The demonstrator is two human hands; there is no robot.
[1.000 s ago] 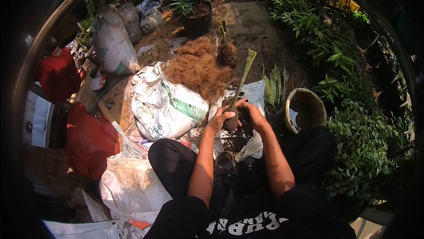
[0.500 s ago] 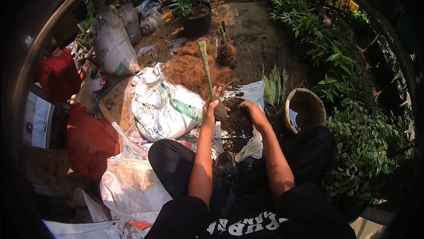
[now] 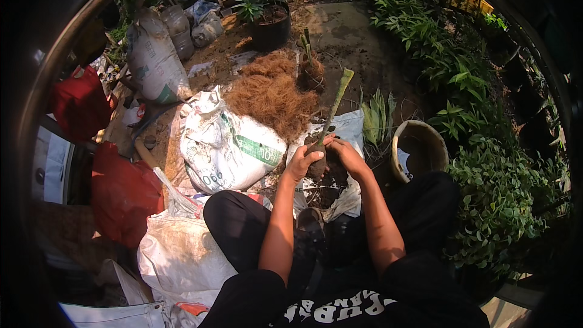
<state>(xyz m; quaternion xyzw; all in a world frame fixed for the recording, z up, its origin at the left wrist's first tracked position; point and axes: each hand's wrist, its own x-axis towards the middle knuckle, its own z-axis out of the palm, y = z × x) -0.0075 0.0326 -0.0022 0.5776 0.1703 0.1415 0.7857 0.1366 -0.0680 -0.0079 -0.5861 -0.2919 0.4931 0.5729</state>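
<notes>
A long green plant cutting (image 3: 335, 102) with a dark clump of soil and roots at its base stands nearly upright, tilted to the right, between my hands. My left hand (image 3: 305, 159) grips the base from the left. My right hand (image 3: 343, 149) presses on the root clump from the right. Below them lies a white sheet (image 3: 348, 128) with a heap of dark soil (image 3: 331, 181). I sit cross-legged in dark trousers.
A brown coconut-fibre pile (image 3: 271, 94) lies ahead, with a small potted cutting (image 3: 311, 68) beyond it. A white sack (image 3: 228, 144) sits left, a round bowl (image 3: 418, 147) right, green leaves (image 3: 378, 117) between. Red bags (image 3: 121, 191) at left, shrubs (image 3: 498, 200) at right.
The cutting has swung from leaning left back to leaning right. Both hands stay closed around its base over the soil.
</notes>
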